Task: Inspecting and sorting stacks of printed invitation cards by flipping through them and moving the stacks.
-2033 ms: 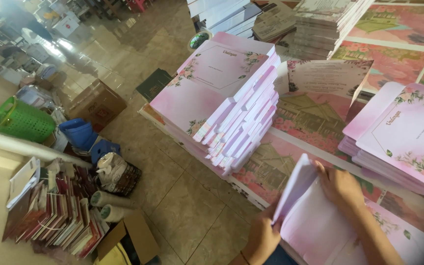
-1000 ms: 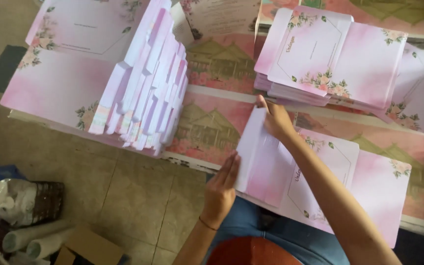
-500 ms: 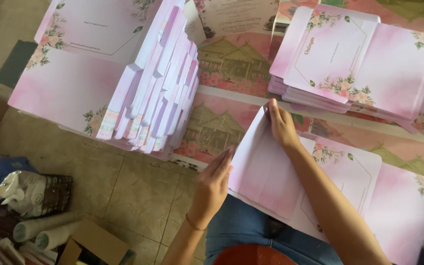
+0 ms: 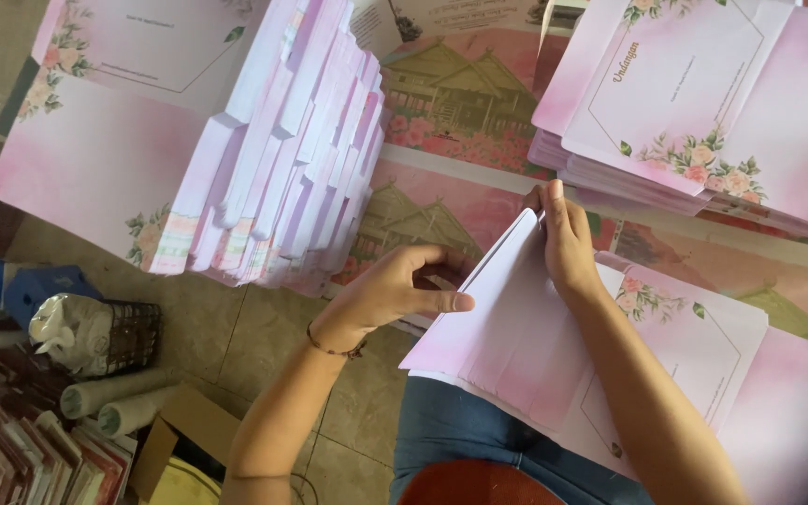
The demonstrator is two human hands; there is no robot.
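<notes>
The right hand (image 4: pixel 565 238) lies flat on the folded flap (image 4: pixel 507 309) of a pink card (image 4: pixel 610 365) that rests partly on the person's lap and partly on the desk (image 4: pixel 703 266). Its fingers are pressed together and point toward 12 o'clock, their tips at the flap's raised upper corner. The left hand (image 4: pixel 395 290) sits at 9 o'clock of the flap, fingers curled and the thumb stretched toward the flap's left edge, touching or just short of it; I cannot tell which.

The step looks like folding the flap over and setting the crease. To do it well, I would keep the right palm bearing down on the flap so the card does not slide off the lap, line the flap's free edge with the printed border beneath, and draw the left thumb along the fold from 12 toward 6 o'clock in one even stroke. Uneven pressure would likely leave a crooked crease or a buckled corner.

At 10 o'clock stands a fanned stack (image 4: pixel 282 159) of folded cards, and at 2 o'clock a flat pile (image 4: pixel 703 112) of open ones with floral corners. Both are well apart from the hands. Down at 8 o'clock on the floor sit paper rolls (image 4: pixel 109 402).
</notes>
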